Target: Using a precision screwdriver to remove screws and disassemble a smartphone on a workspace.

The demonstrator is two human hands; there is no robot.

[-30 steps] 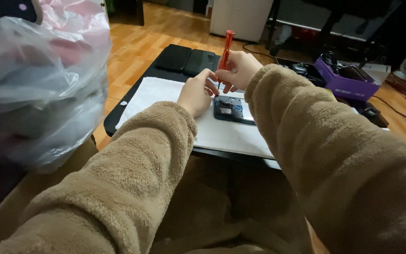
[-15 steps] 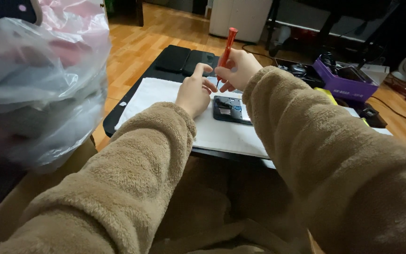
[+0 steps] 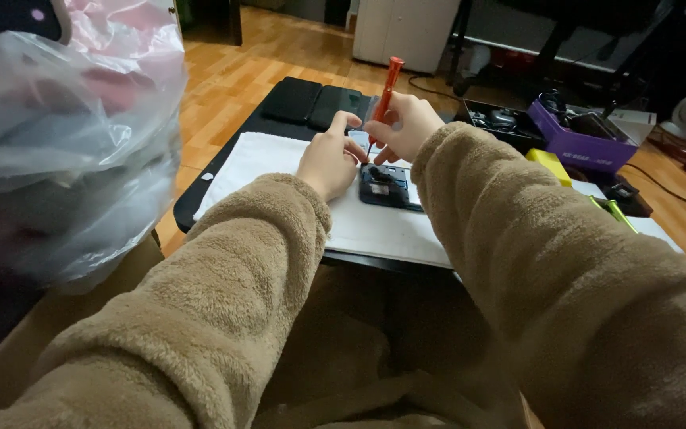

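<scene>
1. Hands first: the right hand (image 3: 405,125) is closed around an orange-red screwdriver (image 3: 385,94), gripping it low on the handle with the fingers bunched together, so the handle stands up and leans a little to the right above the knuckles.
2. The screwdriver's thin shaft runs down from that grip to an opened dark phone (image 3: 389,186) lying flat below; the tip seems to meet the phone's upper edge, though the fingers hide the exact spot.
3. The left hand (image 3: 329,160) rests just left of the phone, fingers curled, with the thumb and forefinger reaching toward the screwdriver shaft. Whether it pinches anything cannot be told from here.
4. The phone lies on a white mat (image 3: 279,171) spread over a black table (image 3: 188,213), near the middle of the mat's far half.
5. Two black slabs (image 3: 315,102), flat and side by side, sit at the table's far edge beyond the hands.
6. To the right stand a purple box (image 3: 580,147) with small parts in it and a yellow block (image 3: 551,164) just in front of it.
7. Both arms wear fuzzy tan sleeves (image 3: 224,286).
8. A filled clear plastic bag (image 3: 57,151) bulks at the left, close to the camera.
</scene>
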